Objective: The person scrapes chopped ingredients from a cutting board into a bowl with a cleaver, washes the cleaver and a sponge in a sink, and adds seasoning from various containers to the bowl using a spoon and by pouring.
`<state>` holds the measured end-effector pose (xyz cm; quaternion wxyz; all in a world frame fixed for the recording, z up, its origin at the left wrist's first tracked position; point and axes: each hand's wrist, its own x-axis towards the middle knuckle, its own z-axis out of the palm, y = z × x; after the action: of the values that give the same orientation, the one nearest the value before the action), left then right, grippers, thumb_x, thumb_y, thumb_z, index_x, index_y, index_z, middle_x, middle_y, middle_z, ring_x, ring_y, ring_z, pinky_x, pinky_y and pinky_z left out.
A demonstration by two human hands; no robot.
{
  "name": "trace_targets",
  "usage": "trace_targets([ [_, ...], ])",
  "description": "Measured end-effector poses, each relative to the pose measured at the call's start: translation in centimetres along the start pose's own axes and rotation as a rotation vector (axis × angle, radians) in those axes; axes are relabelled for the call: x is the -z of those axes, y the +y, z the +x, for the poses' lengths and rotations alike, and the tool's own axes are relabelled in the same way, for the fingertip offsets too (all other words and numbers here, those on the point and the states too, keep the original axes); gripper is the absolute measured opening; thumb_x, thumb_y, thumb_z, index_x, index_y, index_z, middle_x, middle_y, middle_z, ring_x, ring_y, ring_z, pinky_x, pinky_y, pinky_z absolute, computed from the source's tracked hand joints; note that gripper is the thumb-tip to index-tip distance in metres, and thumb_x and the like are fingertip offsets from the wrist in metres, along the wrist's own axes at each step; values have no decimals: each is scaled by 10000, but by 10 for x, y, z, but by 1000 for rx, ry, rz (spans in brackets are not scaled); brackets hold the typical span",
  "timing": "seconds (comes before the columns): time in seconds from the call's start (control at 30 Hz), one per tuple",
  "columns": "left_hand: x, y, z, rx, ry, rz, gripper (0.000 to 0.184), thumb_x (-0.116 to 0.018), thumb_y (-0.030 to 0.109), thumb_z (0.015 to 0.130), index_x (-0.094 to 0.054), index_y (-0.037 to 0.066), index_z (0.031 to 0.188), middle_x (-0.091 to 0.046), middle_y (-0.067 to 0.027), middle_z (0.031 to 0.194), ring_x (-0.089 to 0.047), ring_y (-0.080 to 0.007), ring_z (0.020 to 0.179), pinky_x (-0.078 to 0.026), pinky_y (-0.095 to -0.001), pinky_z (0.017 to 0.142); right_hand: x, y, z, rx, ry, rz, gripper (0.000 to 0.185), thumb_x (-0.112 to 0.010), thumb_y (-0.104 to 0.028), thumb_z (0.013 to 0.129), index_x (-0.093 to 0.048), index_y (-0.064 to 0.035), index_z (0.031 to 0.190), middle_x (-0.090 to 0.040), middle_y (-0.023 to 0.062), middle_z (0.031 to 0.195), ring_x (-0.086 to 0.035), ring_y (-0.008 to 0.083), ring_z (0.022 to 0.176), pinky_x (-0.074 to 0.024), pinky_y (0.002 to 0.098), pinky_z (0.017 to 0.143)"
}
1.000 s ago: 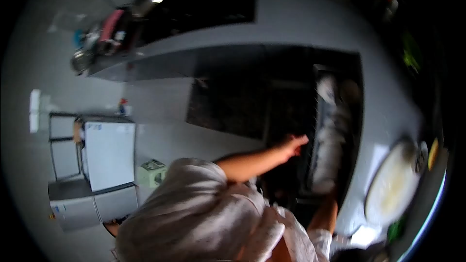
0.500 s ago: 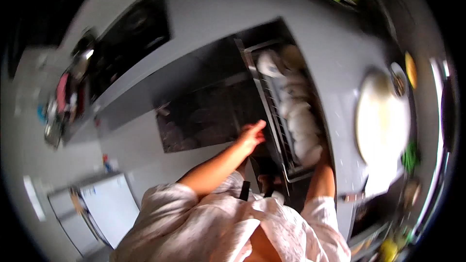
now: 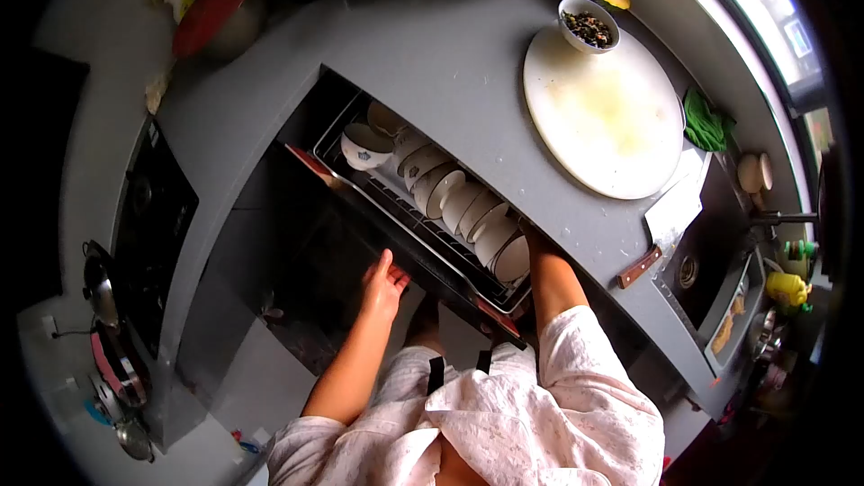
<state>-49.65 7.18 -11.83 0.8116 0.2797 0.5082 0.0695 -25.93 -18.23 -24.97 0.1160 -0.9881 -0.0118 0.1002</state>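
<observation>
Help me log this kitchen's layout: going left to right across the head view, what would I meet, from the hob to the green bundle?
Hob → bowls → cutting board → green bundle.

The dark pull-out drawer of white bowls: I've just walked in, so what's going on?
A person stands at a grey counter, the dark drawer open below it. Their right hand reaches in beside the end of the row of white bowls; whether it grips one is hidden. Their left hand, empty and loosely open, hovers by the drawer's front edge.
</observation>
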Motion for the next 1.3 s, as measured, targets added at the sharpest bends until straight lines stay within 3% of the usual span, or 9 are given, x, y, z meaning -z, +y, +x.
trace_targets([
  [0.73,-1,12,-2,38,16,129,277,-723,347,833,-581,144,957,-546,-17,853,-517,-172,846,-429,-337,800,5,-5,-9,-63,-30,86,277,-455,-209,934,-620,-108,1133,-613,211,1151,-546,408,1096,-432,471,943],
  [0.77,6,10,4,40,24,137,283,-729,339,824,-597,150,989,-580,-8,834,-554,-174,819,-452,-344,729,5,-6,-14,-50,-31,95,278,-454,-209,934,-620,-107,1133,-613,211,1151,-546,408,1096,-432,472,943],
  [1.0,11,18,-11,104,-29,242,394,-629,177,889,-474,51,1230,-580,-114,1149,-546,-279,1085,-434,-451,960,92,-54,-80,-39,235,294,277,-463,-204,928,-616,-100,1133,-618,214,1122,-558,399,1072,-435,470,934],
  [1.03,8,19,-20,116,-34,241,394,-629,177,889,-474,51,1230,-580,-114,1149,-546,-279,1085,-434,-451,960,114,-64,-95,-69,369,351,275,-473,-198,922,-613,-94,1135,-624,215,1094,-570,390,1048,-439,466,925],
  [1.07,3,23,-26,124,-50,222,342,-649,167,870,-497,22,1140,-556,-133,1099,-540,-286,1062,-446,-433,969,84,-32,-109,414,277,-104,255,-504,-225,907,-599,-88,1100,-638,181,1017,-615,353,943,-487,459,828],
  [1.1,-6,28,-31,130,-72,204,298,-669,157,851,-521,-8,1050,-532,-152,1050,-535,-293,1038,-457,-415,977,130,-46,-129,181,-270,8,199,-534,-229,902,-581,-92,1039,-642,131,972,-637,316,830,-519,424,696],
  [1.17,-11,27,-24,160,-58,208,270,-676,143,840,-523,-15,998,-528,-151,994,-540,-284,989,-462,-393,956,139,-38,-161,342,97,198,181,-518,-261,913,-557,-103,992,-625,93,914,-636,308,811,-518,424,633],
  [1.27,-19,35,-16,230,-84,312,213,-675,131,831,-521,13,920,-491,-104,882,-524,-244,868,-480,-372,874,184,-45,-206,242,48,355,235,-500,-318,950,-551,-98,1018,-621,119,881,-628,334,817,-510,431,666],
  [1.3,-19,36,-11,248,-110,326,329,-673,132,832,-510,-46,1055,-516,-163,1042,-526,-281,999,-460,-394,938,191,-44,-215,226,55,348,235,-500,-318,950,-551,-98,1018,-621,119,881,-628,334,817,-510,431,666],
])
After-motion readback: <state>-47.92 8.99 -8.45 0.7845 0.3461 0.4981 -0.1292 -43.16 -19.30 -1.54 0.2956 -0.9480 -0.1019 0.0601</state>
